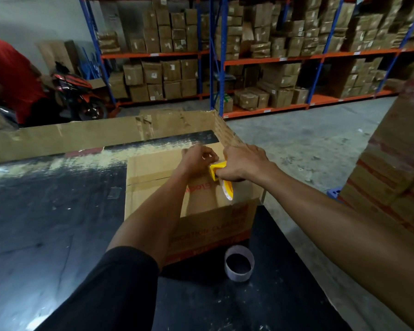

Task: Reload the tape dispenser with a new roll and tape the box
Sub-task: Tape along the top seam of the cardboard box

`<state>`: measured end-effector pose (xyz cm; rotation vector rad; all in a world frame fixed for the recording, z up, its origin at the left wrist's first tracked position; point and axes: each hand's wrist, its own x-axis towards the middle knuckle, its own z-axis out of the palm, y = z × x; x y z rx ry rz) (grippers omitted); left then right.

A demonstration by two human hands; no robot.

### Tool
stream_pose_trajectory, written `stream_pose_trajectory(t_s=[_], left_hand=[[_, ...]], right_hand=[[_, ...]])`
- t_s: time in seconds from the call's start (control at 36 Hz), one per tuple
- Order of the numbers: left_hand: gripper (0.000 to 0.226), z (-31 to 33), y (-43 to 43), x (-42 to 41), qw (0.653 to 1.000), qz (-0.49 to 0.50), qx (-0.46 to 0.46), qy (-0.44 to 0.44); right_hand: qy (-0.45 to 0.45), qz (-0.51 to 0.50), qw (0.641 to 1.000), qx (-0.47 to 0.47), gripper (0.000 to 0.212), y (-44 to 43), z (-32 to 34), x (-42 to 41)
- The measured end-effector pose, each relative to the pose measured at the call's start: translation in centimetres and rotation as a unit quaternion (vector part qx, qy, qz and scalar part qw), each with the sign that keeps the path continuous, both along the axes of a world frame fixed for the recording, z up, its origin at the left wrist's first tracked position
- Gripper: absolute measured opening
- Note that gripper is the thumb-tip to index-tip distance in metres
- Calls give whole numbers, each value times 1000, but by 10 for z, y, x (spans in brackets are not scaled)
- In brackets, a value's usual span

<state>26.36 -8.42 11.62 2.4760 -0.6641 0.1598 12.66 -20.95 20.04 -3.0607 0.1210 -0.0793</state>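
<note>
- While both forearms reach up from the bottom of the frame, the two hands meet just right of centre, on top of a cardboard box (153, 170).
- Right hand (245, 163): its fingers are clenched around a yellow tape dispenser (219, 170), which rests against the box top near the box's right edge.
- Left hand (196, 157): its fingers are curled and pinched together just left of the dispenser's upper end; whether they grip tape or the dispenser itself is too blurred to tell.
- A tape roll (228, 189) with a white, printed rim shows below the right hand, mounted on the dispenser.
- A strip of tape already crosses the left part of the box top.
- The box sits on a dark worktop (46, 223), at centre frame.
- An empty tape core (239, 263) stands on the worktop just below the box's near right corner, apart from it.
- A flattened cardboard sheet (81, 137) stands along the far edge of the worktop.
- Shelves (249, 56) stacked with cartons fill the top of the frame.
- A person in a red shirt (7, 75) is at upper left, beside a red motorbike (79, 91).
</note>
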Motion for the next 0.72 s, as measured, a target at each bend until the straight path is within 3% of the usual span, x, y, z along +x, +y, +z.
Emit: stream_pose_trajectory(t_s=[0.25, 0.5, 0.72], left_hand=[[16, -17, -8, 2, 1000, 8, -25, 2], [17, -14, -9, 6, 995, 94, -2, 38], [33, -25, -7, 8, 985, 162, 3, 67]], right_hand=[[78, -25, 996, -19, 50, 7, 10, 21], [136, -23, 990, -13, 40, 8, 23, 24], [194, -17, 981, -2, 41, 4, 30, 7]])
